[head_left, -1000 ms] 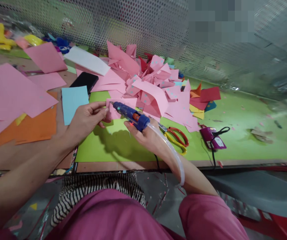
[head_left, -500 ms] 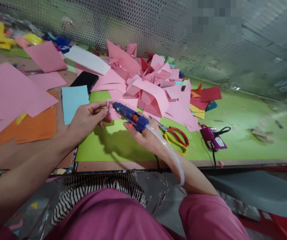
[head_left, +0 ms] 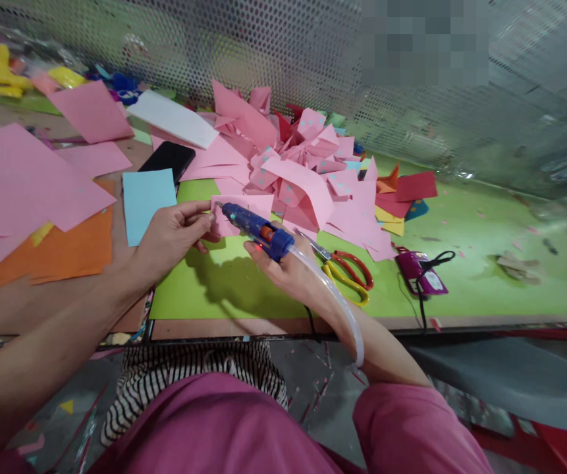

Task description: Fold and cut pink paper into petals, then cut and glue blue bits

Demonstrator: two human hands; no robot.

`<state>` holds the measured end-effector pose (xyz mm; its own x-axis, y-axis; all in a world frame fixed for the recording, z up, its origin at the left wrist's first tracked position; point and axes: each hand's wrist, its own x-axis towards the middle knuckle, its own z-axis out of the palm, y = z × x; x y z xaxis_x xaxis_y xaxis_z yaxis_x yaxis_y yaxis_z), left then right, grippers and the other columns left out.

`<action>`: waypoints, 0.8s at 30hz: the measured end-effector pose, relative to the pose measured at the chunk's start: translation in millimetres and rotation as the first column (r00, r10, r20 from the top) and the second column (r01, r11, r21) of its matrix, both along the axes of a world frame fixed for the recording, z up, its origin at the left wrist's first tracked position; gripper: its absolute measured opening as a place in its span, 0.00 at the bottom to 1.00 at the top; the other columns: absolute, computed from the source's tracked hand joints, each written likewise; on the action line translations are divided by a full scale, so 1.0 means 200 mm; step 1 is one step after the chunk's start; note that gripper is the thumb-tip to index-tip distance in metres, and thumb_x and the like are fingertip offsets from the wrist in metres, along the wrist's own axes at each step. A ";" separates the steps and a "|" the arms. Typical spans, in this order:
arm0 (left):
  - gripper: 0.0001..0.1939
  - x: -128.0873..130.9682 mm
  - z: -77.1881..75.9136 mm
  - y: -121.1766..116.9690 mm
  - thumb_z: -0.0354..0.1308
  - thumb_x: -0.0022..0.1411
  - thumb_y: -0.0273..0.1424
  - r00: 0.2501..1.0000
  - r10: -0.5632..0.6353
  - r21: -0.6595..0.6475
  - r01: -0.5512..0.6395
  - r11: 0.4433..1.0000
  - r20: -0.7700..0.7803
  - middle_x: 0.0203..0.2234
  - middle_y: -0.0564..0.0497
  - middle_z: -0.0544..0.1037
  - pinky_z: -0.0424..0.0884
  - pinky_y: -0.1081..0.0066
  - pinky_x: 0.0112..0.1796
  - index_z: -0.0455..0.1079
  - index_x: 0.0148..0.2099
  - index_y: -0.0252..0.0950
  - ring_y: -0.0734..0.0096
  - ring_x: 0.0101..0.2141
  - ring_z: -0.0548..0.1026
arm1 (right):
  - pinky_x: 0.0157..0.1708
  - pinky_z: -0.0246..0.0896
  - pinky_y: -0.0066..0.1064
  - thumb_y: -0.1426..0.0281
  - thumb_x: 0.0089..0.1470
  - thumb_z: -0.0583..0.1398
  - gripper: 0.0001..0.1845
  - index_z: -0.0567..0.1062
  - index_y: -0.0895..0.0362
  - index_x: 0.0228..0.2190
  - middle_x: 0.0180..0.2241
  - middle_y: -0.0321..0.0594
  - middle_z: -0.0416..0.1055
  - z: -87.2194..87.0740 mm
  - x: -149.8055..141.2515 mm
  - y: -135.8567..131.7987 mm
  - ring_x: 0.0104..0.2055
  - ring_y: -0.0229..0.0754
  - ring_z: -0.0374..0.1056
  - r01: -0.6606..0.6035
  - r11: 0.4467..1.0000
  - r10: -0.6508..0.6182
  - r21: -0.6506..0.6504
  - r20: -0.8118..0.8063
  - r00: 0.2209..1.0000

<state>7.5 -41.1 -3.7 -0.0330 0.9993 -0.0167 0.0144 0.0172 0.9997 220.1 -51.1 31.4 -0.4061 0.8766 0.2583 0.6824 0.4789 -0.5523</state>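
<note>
My left hand [head_left: 177, 230] pinches the left edge of a small pink paper [head_left: 258, 205] between thumb and fingers. A blue hot glue gun [head_left: 253, 227] is gripped in my right hand [head_left: 288, 266], its tip pointing left at the paper's edge close to my left fingertips. A long clear glue stick [head_left: 335, 296] bends out of the gun's back and lies along my right forearm. Scissors [head_left: 347, 273] with one red and one yellow handle lie just right of my right hand. Whether the nozzle touches the paper I cannot tell.
Behind my hands rises a heap of folded pink papers [head_left: 303, 158]. A black phone [head_left: 169, 158], a light blue paper [head_left: 149, 204] and orange sheets [head_left: 76, 243] lie left. To the right sits a purple box with a black cord [head_left: 421, 273] on the green table surface [head_left: 485, 230].
</note>
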 end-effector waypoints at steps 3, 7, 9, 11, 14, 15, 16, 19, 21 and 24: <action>0.18 0.00 0.00 0.00 0.64 0.58 0.36 1.000 -0.003 0.006 0.003 1.000 -0.017 0.27 0.49 0.84 0.74 0.77 0.21 0.80 0.49 0.33 0.67 0.28 0.82 | 0.29 0.57 0.32 0.53 0.63 0.55 0.17 0.66 0.53 0.31 0.24 0.34 0.66 0.00 0.01 0.00 0.26 0.38 0.61 0.009 1.000 -0.009 0.022 0.026 1.000; 0.17 0.00 0.00 0.00 0.64 0.59 0.36 0.999 0.009 0.017 -0.008 1.000 -0.035 0.26 0.49 0.83 0.74 0.77 0.21 0.80 0.48 0.34 0.68 0.27 0.82 | 0.29 0.57 0.33 0.52 0.63 0.55 0.18 0.66 0.52 0.30 0.24 0.35 0.66 -0.01 0.02 0.01 0.25 0.39 0.61 0.009 0.999 -0.011 0.034 0.051 0.999; 0.17 -0.01 -0.01 0.00 0.64 0.59 0.37 0.999 0.003 0.022 -0.002 1.000 -0.033 0.27 0.49 0.84 0.74 0.77 0.21 0.80 0.48 0.35 0.69 0.28 0.82 | 0.28 0.56 0.32 0.52 0.63 0.55 0.18 0.65 0.52 0.30 0.23 0.34 0.65 -0.02 0.02 0.01 0.24 0.38 0.60 0.006 1.000 -0.007 0.031 0.048 0.999; 0.17 -0.01 -0.01 0.00 0.64 0.60 0.37 1.000 -0.003 0.022 0.004 1.000 -0.028 0.27 0.49 0.84 0.74 0.78 0.21 0.80 0.49 0.35 0.69 0.29 0.82 | 0.26 0.54 0.32 0.53 0.63 0.55 0.17 0.65 0.52 0.30 0.23 0.34 0.65 -0.02 0.01 0.01 0.24 0.38 0.60 0.002 1.000 -0.003 0.027 0.045 0.999; 0.17 0.00 -0.01 0.00 0.64 0.60 0.35 1.000 -0.002 0.013 0.002 1.000 -0.021 0.27 0.49 0.84 0.73 0.79 0.21 0.80 0.49 0.34 0.69 0.29 0.82 | 0.26 0.53 0.31 0.53 0.63 0.55 0.17 0.65 0.52 0.31 0.23 0.33 0.65 -0.03 0.01 0.01 0.24 0.37 0.59 -0.003 0.999 0.002 0.037 0.042 0.999; 0.17 0.00 -0.01 0.00 0.64 0.59 0.35 1.000 0.001 0.011 0.000 1.000 -0.018 0.27 0.49 0.84 0.73 0.79 0.21 0.80 0.48 0.33 0.69 0.29 0.82 | 0.26 0.53 0.31 0.52 0.63 0.55 0.18 0.65 0.52 0.30 0.23 0.33 0.65 -0.03 0.01 0.01 0.24 0.37 0.59 -0.003 0.999 0.001 0.040 0.042 0.999; 0.16 0.00 -0.01 0.00 0.64 0.59 0.35 1.000 -0.001 0.010 0.001 1.000 -0.016 0.27 0.49 0.84 0.74 0.79 0.21 0.80 0.48 0.33 0.69 0.29 0.82 | 0.27 0.54 0.31 0.52 0.63 0.55 0.18 0.65 0.52 0.30 0.23 0.33 0.64 -0.03 0.01 0.01 0.24 0.37 0.59 0.000 0.999 -0.002 0.039 0.043 0.999; 0.17 0.00 -0.01 0.00 0.64 0.59 0.36 1.000 -0.006 0.012 0.006 1.000 -0.012 0.27 0.49 0.84 0.74 0.78 0.21 0.80 0.48 0.33 0.68 0.29 0.82 | 0.28 0.54 0.32 0.50 0.63 0.54 0.20 0.64 0.52 0.29 0.22 0.32 0.63 -0.03 0.01 0.02 0.24 0.37 0.58 0.011 1.000 -0.012 0.029 0.052 0.999; 0.18 -0.01 -0.02 0.01 0.64 0.59 0.36 1.000 -0.009 0.010 0.009 1.000 -0.013 0.27 0.48 0.84 0.74 0.78 0.21 0.80 0.49 0.33 0.68 0.29 0.82 | 0.28 0.54 0.32 0.50 0.63 0.54 0.21 0.63 0.52 0.28 0.22 0.32 0.62 -0.02 0.01 0.02 0.24 0.37 0.56 0.014 1.000 -0.016 0.024 0.056 0.998; 0.19 -0.01 -0.03 0.01 0.64 0.60 0.37 1.000 -0.014 0.012 0.014 1.000 -0.008 0.28 0.48 0.84 0.73 0.79 0.21 0.79 0.51 0.33 0.68 0.30 0.83 | 0.29 0.55 0.32 0.51 0.63 0.54 0.20 0.65 0.53 0.29 0.23 0.33 0.64 -0.01 0.01 0.01 0.25 0.37 0.58 0.009 1.000 -0.009 0.006 0.051 0.999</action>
